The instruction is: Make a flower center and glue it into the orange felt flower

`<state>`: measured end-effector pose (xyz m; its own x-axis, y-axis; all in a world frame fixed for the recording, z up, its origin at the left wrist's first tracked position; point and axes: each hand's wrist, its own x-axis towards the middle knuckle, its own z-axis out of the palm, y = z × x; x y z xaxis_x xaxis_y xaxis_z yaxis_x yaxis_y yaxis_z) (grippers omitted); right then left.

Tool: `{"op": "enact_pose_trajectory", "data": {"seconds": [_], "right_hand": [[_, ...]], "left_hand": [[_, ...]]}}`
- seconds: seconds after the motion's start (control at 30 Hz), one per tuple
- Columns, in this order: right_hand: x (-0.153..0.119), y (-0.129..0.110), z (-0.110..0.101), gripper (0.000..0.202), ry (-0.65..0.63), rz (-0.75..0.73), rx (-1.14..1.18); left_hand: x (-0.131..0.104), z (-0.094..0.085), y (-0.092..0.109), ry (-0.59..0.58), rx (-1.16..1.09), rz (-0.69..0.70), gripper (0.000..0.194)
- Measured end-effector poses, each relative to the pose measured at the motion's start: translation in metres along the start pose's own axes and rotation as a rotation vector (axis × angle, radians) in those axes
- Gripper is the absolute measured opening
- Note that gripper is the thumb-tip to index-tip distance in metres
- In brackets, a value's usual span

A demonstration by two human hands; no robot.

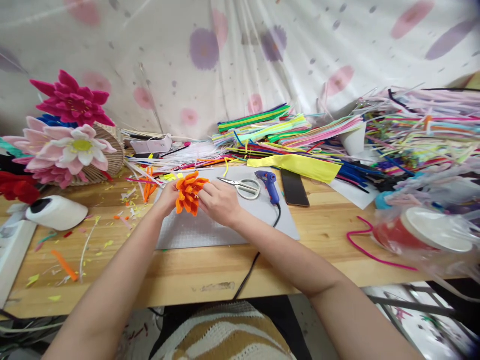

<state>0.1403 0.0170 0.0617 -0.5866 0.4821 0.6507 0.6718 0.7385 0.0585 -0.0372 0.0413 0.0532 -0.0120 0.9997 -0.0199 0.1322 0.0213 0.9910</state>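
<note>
An orange pipe-cleaner flower (190, 192) with many pointed petals is held up over the grey cutting mat (225, 232). My left hand (169, 196) is closed on it from the left, partly hidden behind the petals. From the right, my right hand (221, 201) has its fingers bent and pressed against the petals at the flower's edge. Just beyond my right hand lie metal scissors (248, 189), their blades pointing left. A blue glue gun (268, 186) rests beside them on the mat, its black cord running toward the table's front edge.
Right of the mat lies a black phone (295, 188). Bundles of coloured pipe cleaners (270, 132) line the back. At left stand finished flowers (75, 145) and a white thread spool (57, 212). A bagged red tub (420, 230) sits at right. Orange and yellow scraps litter the wooden table (123, 272).
</note>
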Motion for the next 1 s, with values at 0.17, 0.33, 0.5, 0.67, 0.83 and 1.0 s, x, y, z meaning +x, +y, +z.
{"op": "enact_pose_trajectory", "data": {"seconds": [0.17, 0.33, 0.5, 0.67, 0.83, 1.0], "right_hand": [[0.003, -0.001, 0.000, 0.027, -0.093, 0.017, 0.018], [0.005, -0.003, 0.000, 0.029, -0.160, 0.034, 0.040], [0.007, -0.005, 0.003, 0.030, -0.178, 0.060, 0.047], [0.005, -0.005, 0.008, 0.030, -0.106, 0.074, 0.022], [0.004, -0.005, 0.012, 0.029, -0.065, 0.084, 0.008], [0.007, -0.004, 0.010, 0.029, -0.103, 0.099, 0.037]], "left_hand": [[-0.001, 0.003, 0.004, 0.005, -0.022, -0.024, 0.013], [0.000, 0.003, 0.002, 0.007, -0.028, -0.042, 0.015], [0.002, 0.002, -0.003, -0.002, -0.020, -0.005, 0.014], [0.002, 0.002, -0.003, 0.000, -0.010, 0.013, 0.012], [0.000, 0.004, 0.001, 0.024, -0.006, 0.006, 0.011], [-0.002, 0.004, 0.000, 0.016, -0.025, -0.002, 0.012]]}}
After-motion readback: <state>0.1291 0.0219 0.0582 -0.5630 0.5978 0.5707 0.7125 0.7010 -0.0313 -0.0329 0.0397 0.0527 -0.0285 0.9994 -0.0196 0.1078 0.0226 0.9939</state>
